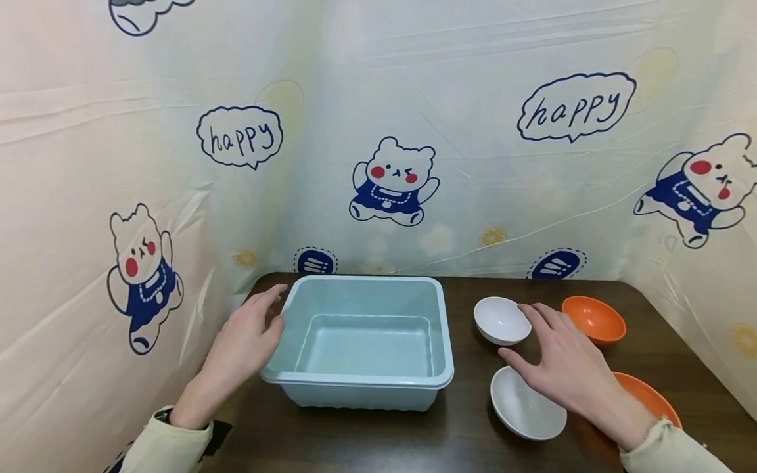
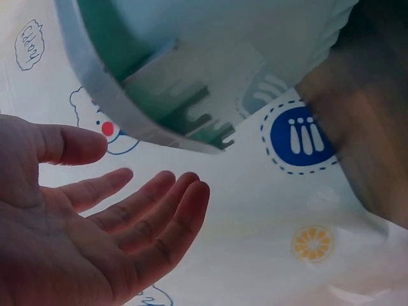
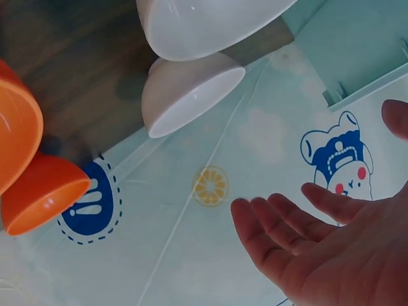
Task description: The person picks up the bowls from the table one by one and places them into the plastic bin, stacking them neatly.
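A pale blue plastic basin (image 1: 357,379) stands on the dark wooden table. At its left rim my left hand (image 1: 245,335) hovers, fingers loosely spread and holding nothing; the left wrist view shows the palm (image 2: 70,248) below the basin's edge (image 2: 159,131). My right hand (image 1: 568,361) is above the bowls with thumb and fingers apart, nothing between them. Its fingertips overlap the small white bowl (image 1: 501,322) in the head view. A larger white bowl (image 1: 526,407) lies nearer, under the thumb side. Beyond the hand is a small orange bowl (image 1: 593,318); the forearm partly hides a larger orange bowl (image 1: 649,397).
A pale printed cloth (image 1: 390,79) with bears and "happy" bubbles hangs behind the table (image 1: 461,433) and along both sides. In the right wrist view the two white bowls (image 3: 191,95) and orange bowls (image 3: 44,197) appear at the table's side.
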The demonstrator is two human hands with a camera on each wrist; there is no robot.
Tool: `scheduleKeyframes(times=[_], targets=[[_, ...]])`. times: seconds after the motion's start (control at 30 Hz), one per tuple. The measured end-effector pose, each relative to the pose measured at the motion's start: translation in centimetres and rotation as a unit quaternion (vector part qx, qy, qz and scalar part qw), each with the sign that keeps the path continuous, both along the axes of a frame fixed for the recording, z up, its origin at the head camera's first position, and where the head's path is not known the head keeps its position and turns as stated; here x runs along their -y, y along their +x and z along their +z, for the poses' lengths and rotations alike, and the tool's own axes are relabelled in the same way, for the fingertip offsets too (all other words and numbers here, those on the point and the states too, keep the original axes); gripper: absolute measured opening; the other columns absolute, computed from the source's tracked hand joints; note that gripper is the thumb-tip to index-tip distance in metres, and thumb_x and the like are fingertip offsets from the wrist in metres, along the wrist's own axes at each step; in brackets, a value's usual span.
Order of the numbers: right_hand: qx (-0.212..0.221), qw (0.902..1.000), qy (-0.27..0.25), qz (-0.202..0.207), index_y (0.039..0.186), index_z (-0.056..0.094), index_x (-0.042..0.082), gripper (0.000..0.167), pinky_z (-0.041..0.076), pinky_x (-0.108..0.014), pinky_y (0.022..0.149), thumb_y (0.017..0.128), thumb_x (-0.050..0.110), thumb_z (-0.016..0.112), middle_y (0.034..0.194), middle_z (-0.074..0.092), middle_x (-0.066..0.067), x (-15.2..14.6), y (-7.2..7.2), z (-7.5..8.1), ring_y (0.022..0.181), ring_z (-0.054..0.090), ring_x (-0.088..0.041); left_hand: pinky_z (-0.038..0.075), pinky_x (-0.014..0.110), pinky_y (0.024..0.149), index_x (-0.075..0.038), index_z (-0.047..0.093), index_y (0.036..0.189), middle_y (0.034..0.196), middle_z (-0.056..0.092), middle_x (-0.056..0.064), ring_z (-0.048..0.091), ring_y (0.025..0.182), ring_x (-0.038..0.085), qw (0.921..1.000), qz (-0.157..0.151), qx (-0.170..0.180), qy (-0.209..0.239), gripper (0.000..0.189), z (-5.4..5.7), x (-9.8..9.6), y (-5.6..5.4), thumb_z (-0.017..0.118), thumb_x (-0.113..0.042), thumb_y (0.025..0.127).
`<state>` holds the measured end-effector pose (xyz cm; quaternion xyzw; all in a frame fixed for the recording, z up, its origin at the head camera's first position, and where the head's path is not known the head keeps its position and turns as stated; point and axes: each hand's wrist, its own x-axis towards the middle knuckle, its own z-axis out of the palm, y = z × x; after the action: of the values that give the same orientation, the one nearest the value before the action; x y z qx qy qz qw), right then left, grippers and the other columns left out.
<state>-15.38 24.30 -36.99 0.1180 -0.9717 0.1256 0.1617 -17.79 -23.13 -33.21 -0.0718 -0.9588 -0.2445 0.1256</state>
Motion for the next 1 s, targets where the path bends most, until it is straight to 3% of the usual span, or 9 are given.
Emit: scheduleKeyframes(times=[0.3,0.53,0.77,1.0], targets=[[0.007,1.0,-0.003,0.0,0.146,0.056,0.0,0.087,0.047,-0.068,0.099,0.089,0.062,0.075,0.143,0.055,-0.029,-0.2,0.6,-0.7,0.127,0.053,-0.049,0.051,0.066,0.095,-0.001,0.054,0.151,0.144,0.058,0.025,0.063,0.117,0.042,1.0,-0.001,-0.001,0.005,0.05,-1.0,0.4,0.1,0.059,-0.008,0.102],[0.014,0.9999,-0.008,0.001,0.145,0.057,-0.001,0.087,0.047,-0.068,0.1,0.09,0.064,0.073,0.143,0.055,-0.028,-0.3,1.1,-1.5,0.128,0.052,-0.048,0.056,0.058,0.083,-0.001,0.056,0.148,0.134,0.063,0.023,0.067,0.102,0.034,1.0,-0.001,-0.007,0.006,0.048,-1.5,0.7,0.1,0.057,-0.005,0.1],[0.021,0.9997,-0.01,0.002,0.144,0.057,-0.002,0.085,0.046,-0.067,0.101,0.092,0.063,0.072,0.144,0.055,-0.028,-0.4,1.6,-2.2,0.128,0.052,-0.048,0.055,0.05,0.079,0.0,0.059,0.145,0.13,0.065,0.023,0.067,0.097,0.031,0.9997,-0.008,0.001,0.023,0.046,-2.4,1.3,0.1,0.056,0.0,0.098],[0.058,0.9981,-0.004,-0.017,0.145,0.057,-0.002,0.089,0.046,-0.07,0.099,0.093,0.07,0.066,0.144,0.055,-0.03,-0.7,2.0,-2.4,0.128,0.051,-0.05,0.059,0.055,0.084,-0.001,0.063,0.142,0.135,0.063,0.024,0.07,0.1,0.035,0.9982,-0.024,-0.007,0.055,0.047,-2.6,1.5,0.0,0.057,0.006,0.096]])
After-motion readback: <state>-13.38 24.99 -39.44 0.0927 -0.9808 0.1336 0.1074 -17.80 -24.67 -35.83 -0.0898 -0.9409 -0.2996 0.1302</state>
